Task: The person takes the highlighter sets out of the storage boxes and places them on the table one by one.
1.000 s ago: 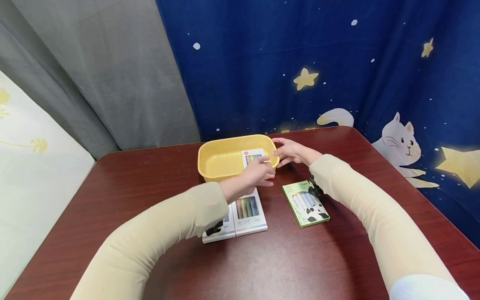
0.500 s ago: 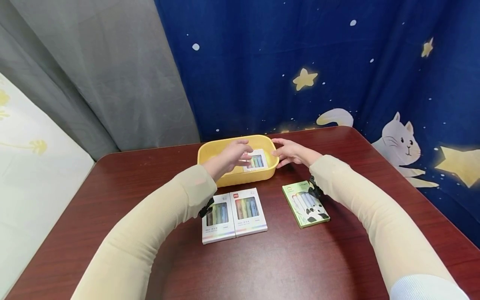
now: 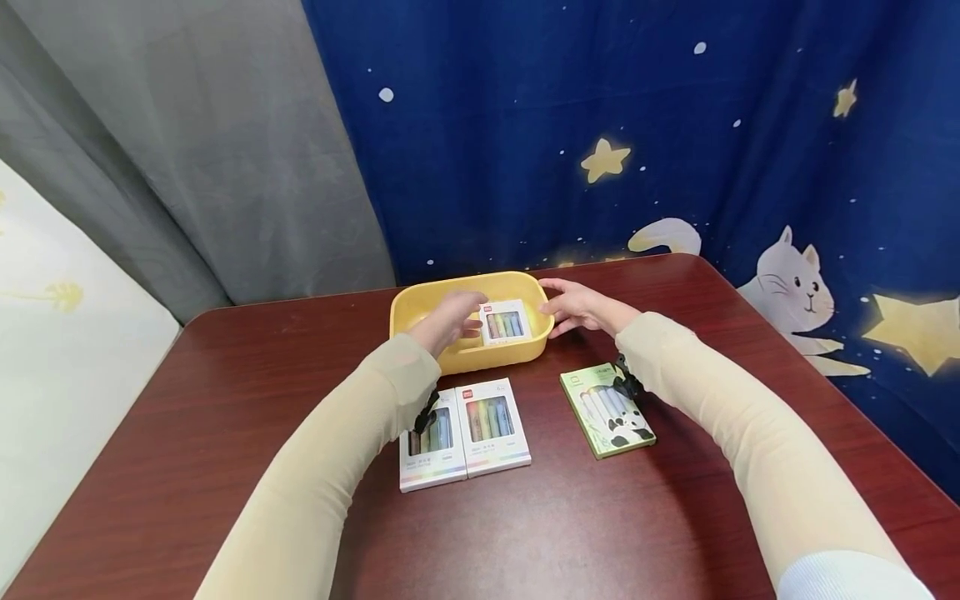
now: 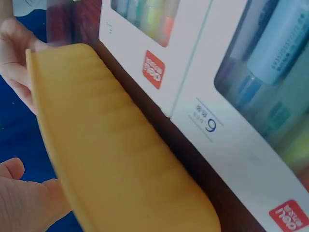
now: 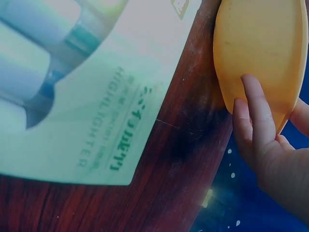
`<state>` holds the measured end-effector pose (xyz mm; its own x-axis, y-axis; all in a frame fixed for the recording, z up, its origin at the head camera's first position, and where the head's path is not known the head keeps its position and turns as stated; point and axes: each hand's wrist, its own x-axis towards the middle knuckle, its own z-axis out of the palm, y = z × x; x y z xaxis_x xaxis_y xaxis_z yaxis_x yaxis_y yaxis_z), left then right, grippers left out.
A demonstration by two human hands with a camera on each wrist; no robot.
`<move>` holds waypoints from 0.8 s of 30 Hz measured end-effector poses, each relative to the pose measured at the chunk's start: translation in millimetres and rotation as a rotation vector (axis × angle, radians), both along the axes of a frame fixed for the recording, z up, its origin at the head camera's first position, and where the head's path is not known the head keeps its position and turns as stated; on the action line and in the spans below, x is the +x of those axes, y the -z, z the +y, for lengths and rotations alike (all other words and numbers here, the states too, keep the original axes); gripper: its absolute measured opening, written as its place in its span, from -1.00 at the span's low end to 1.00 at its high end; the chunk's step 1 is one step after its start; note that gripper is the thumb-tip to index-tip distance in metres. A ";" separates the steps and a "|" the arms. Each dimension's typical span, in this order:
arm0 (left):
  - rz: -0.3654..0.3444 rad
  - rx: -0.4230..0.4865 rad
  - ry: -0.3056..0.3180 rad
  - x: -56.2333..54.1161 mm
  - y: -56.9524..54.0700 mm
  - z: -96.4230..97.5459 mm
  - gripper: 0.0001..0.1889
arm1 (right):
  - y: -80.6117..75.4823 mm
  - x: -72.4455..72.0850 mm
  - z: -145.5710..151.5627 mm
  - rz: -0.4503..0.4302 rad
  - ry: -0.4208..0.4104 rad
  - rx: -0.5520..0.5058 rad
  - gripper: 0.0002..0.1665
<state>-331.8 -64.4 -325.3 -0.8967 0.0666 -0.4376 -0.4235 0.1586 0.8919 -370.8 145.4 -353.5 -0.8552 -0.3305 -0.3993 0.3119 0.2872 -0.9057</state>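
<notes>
A yellow plastic basket [image 3: 491,360] stands near the table's far edge. Inside, toward its right end, lies a white marker box [image 3: 504,323] with a window showing coloured pens. My left hand [image 3: 447,323] is over the basket's left half, fingers loose, left of that box; nothing shows in its grasp. At the basket's right end my right hand [image 3: 576,307] pinches the wall, fingers along the outside in the right wrist view and thumb across the rim. Two more white marker boxes, a right one [image 3: 495,425] and a left one [image 3: 432,454], lie side by side in front.
A green highlighter box [image 3: 607,408] with a panda print lies right of the white boxes, under my right wrist. The dark red wooden table [image 3: 187,433] spreads around them. Behind hang a grey curtain [image 3: 210,150] and a blue starry curtain [image 3: 510,125].
My left hand has moved left from over the white box in the basket, leaving that box in full view. My right hand has stayed at the basket's right end.
</notes>
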 end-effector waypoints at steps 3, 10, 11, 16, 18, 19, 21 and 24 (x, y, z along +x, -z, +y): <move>-0.019 -0.027 0.000 -0.2 3.8 -0.3 -0.44 | 0.1 -0.8 0.0 -0.011 -0.003 0.003 -0.15; -0.085 -0.043 -0.049 -7.1 17.7 -1.2 -0.38 | -0.4 1.4 0.7 -0.002 -0.011 -0.003 -0.14; -0.095 -0.036 -0.053 -7.3 18.9 -1.3 -0.38 | -1.0 2.5 0.7 0.004 -0.013 -0.011 -0.14; -0.107 -0.030 -0.063 -14.5 30.0 1.0 -0.38 | -2.4 3.5 1.0 0.015 -0.019 -0.009 -0.13; -0.104 -0.031 -0.069 -27.3 43.2 2.0 -0.38 | -1.9 2.4 0.9 0.008 -0.009 0.006 -0.15; -0.105 -0.026 -0.069 -33.8 49.9 2.3 -0.40 | -1.3 1.5 0.8 0.003 -0.005 0.008 -0.16; -0.111 -0.015 -0.072 -48.5 65.4 2.3 -0.44 | 0.1 -0.4 0.7 -0.005 -0.002 0.009 -0.16; -0.108 0.010 -0.077 -62.1 80.1 2.8 -0.50 | 0.8 -2.3 0.7 -0.009 -0.005 0.001 -0.16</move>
<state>-393.9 -61.6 -405.4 -0.8471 0.0046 -0.5314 -0.5275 0.1134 0.8420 -373.1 146.2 -354.3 -0.8502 -0.3339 -0.4071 0.3184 0.2897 -0.9026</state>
